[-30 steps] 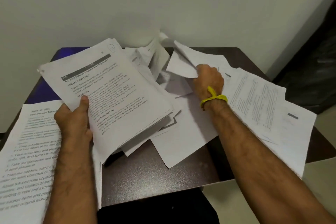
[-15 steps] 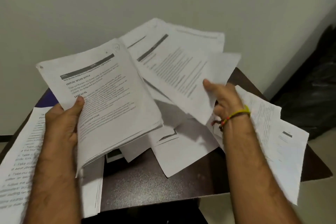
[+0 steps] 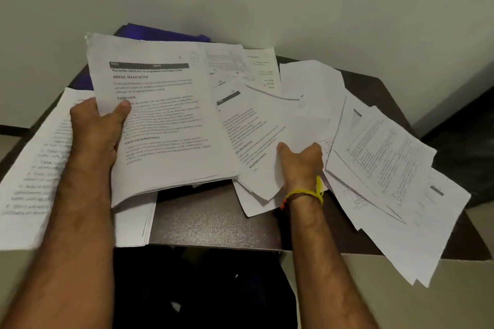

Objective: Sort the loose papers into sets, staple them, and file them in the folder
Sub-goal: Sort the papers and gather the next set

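Head view. Left hand [image 3: 97,128] grips a thick stack of printed sheets [image 3: 160,120], thumb pressed on the top page at its left margin, fingers hidden underneath. Stack is held above the dark table [image 3: 213,219], long axis running from the near edge up toward the wall, top of the page pointing away from the person and tilted slightly left. Legible headings on the top page: "INITIAL SCENE SETUP", "TASK GOAL", "TASK DESCRIPTION"; a dark banner across the head of the page, text in it unreadable.

Right hand [image 3: 300,160] pinches a smaller bundle of pages [image 3: 267,136], just beside the stack and fanned to the right; one heading reads "REQUIRED PROPS". A yellow thread band [image 3: 307,193] circles the right wrist.

Loose papers [image 3: 387,157] lie overlapped on the right side of the table, some overhanging its edge. More sheets [image 3: 34,168] lie at left, print blurred. A blue folder [image 3: 160,33] shows at the far edge, against the wall, mostly covered.
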